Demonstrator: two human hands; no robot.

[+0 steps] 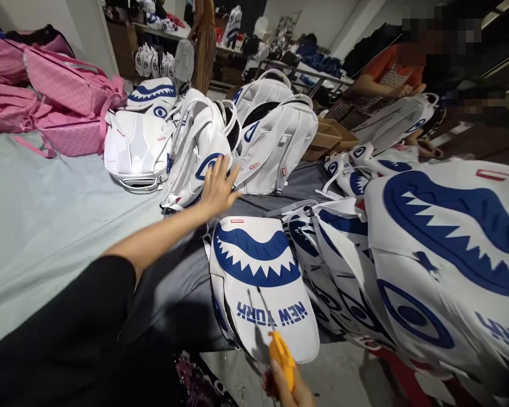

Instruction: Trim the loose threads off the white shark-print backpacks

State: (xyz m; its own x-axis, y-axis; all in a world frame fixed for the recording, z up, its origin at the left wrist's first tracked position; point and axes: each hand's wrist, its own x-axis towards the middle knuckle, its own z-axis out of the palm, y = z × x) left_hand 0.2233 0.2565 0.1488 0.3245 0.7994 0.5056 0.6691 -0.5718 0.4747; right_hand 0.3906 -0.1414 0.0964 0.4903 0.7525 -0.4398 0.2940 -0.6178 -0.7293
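Observation:
My left hand [218, 189] reaches forward with its fingers spread, over or against the side of a white backpack [195, 150] with a blue eye patch; I cannot tell whether it touches. Low in the view, my right hand [289, 387] is closed around a yellow-handled tool [282, 359] with a thin, dark-tipped shaft. That shaft points away from me over a white backpack [258, 243] lying flat, with a blue shark mouth and NEW YORK lettering upside down to me. The exact kind of tool is unclear.
Upright white backpacks [280, 135] stand behind my left hand. Pink backpacks [74, 85] are heaped at the far left on a pale cloth [46, 226]. More shark-mouth backpacks [441, 237] crowd the right. Across the table, a person in orange [385, 73] handles another white backpack.

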